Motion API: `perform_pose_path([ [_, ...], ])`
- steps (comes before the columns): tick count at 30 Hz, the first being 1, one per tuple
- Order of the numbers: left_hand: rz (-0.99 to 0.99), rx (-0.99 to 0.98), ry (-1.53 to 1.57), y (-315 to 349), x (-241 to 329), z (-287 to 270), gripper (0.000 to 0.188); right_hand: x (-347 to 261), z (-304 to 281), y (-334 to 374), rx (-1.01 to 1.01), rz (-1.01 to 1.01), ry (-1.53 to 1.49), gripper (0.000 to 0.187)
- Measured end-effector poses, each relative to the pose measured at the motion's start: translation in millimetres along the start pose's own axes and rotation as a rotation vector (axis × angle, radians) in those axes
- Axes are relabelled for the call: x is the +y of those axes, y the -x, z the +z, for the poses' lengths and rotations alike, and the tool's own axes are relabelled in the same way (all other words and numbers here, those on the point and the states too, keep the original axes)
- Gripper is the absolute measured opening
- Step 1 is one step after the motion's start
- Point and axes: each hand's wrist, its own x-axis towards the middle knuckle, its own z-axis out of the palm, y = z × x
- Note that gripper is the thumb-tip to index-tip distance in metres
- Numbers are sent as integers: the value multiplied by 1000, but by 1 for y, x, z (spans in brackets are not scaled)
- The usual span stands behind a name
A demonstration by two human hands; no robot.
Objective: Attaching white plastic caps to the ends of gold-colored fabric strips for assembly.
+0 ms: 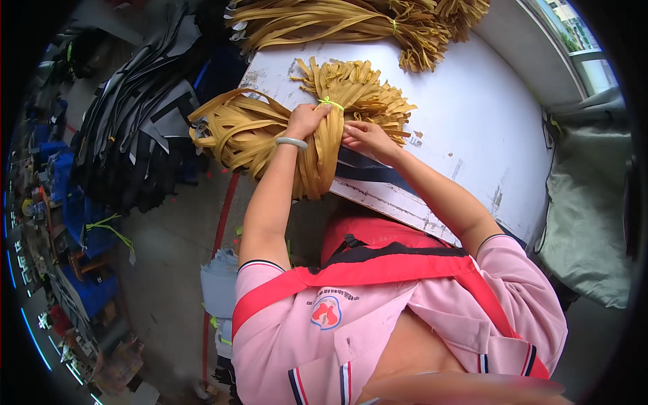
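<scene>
A thick bundle of golden-tan fabric strips lies across the table's near left edge, its looped ends hanging over the side. Around its neck runs a thin yellow-green tie, and the cut ends fan out beyond it. My left hand, with a pale bangle on the wrist, is closed on the bundle just below the tie. At the bundle's right side, my right hand has its fingers bent together, the tips against the strips. Whatever those fingertips pinch is too small to make out.
More tan strip bundles lie at the table's far end. The white table has scuffed patches. Dark strips lie under the near edge of the bundle. Black and grey fabric pieces are heaped at the left. Grey-green cloth hangs at the right.
</scene>
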Motion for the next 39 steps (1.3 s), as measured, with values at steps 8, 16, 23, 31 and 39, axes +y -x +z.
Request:
perform_pose_path([
  [8,362,186,558,107,5,34,37,-1,27,3,13,127,-434,46],
  [16,109,-23,787,155,-34,4,19,13,31,124,-234,70,-93,24],
  [23,488,417,7,95,4,31,48,16,-17,261,155,191,-105,41],
  [31,297,47,-521,-5,27,63,56,23,-56,324,415,-72,-269,69],
  [39,116,456,9,82,2,-59,51,49,-77,341,404,84,-341,65],
])
